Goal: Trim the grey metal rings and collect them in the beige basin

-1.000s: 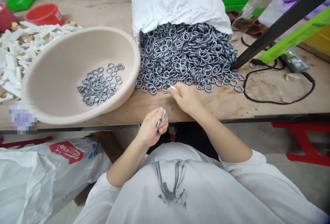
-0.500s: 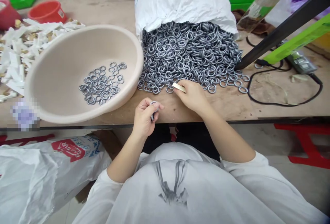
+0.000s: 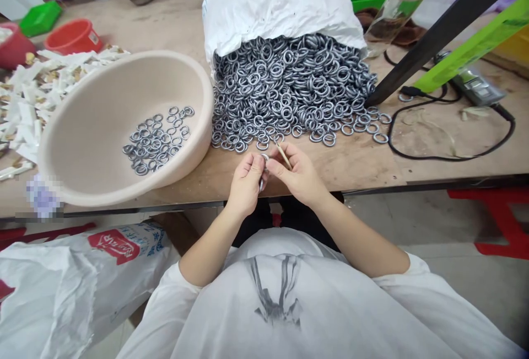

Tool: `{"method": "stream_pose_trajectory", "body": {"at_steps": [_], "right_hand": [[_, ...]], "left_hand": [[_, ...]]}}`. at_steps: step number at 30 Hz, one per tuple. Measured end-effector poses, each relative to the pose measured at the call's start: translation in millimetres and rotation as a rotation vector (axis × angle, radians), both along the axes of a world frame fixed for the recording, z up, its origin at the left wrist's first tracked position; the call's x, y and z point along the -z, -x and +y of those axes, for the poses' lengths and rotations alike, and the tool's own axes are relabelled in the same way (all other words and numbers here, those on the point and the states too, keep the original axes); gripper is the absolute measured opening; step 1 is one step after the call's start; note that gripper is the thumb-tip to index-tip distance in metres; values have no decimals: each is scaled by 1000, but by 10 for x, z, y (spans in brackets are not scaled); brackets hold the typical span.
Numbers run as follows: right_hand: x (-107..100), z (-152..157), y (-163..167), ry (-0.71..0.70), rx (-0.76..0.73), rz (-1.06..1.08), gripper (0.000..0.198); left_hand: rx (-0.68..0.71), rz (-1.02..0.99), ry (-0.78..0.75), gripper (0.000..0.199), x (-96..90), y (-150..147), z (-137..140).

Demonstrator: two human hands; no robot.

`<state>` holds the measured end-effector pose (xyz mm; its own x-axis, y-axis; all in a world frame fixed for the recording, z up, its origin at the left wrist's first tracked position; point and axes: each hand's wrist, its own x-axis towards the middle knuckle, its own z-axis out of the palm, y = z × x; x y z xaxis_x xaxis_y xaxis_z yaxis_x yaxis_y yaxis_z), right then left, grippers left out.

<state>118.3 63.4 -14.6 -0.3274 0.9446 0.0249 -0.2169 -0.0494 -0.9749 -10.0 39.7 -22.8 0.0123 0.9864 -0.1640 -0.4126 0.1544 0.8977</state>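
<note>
Between the fingers of my left hand (image 3: pixel 247 181) is a grey ring (image 3: pixel 261 183), held just off the table's front edge. My right hand (image 3: pixel 298 174) is closed around a thin, pale, flat stick (image 3: pixel 283 155), and its thumb meets the fingertips of my left hand. Whether the right fingers also grip a ring is hidden. Behind both hands spreads a heap of grey rings (image 3: pixel 289 80), spilling out of a white sack (image 3: pixel 281 11). On the left, a large beige basin (image 3: pixel 91 94) has a small pile of similar rings (image 3: pixel 155 141) on its bottom.
White scraps (image 3: pixel 25 94) lie left of the basin, near a red bowl (image 3: pixel 72 36). A black post (image 3: pixel 425 44) and a green bar (image 3: pixel 467 50) slant over the right side. A black cable (image 3: pixel 446 156) loops on the table. Another white sack (image 3: pixel 82 282) lies below at left.
My right hand has drawn back from the edge of the heap toward my left hand, bringing the stick with it. The hands now meet. The whole view has shifted slightly.
</note>
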Motion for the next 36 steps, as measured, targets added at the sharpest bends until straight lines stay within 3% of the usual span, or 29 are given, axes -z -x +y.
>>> {"method": "stream_pose_trajectory", "body": {"at_steps": [4,10,14,20,23,26,31,36], "right_hand": [[33,18,-51,-181,49,-120,43],[25,-58,-169,-592,115,-557,37],[11,-110,-162,-715,130,-656,42],[-14,-128,-148,-680,102,-698,43],[32,-30,-203,-546,78,-692,44],[103,146,-255,-402,147,-749,45],[72,339,-119,-474,96,-1086,23],[-24,417,115,-521,8,-1422,23]], "left_hand": [[53,-94,69,43,-109,-8,-37],[72,-197,165,47,-176,1,-75],[80,-200,191,48,-175,10,-83],[106,-194,197,53,-187,15,-103],[184,-186,182,52,-225,19,-174],[306,-174,155,49,-289,44,-242],[125,-139,87,41,-302,167,-204],[16,-99,103,35,-211,295,-158]]}}
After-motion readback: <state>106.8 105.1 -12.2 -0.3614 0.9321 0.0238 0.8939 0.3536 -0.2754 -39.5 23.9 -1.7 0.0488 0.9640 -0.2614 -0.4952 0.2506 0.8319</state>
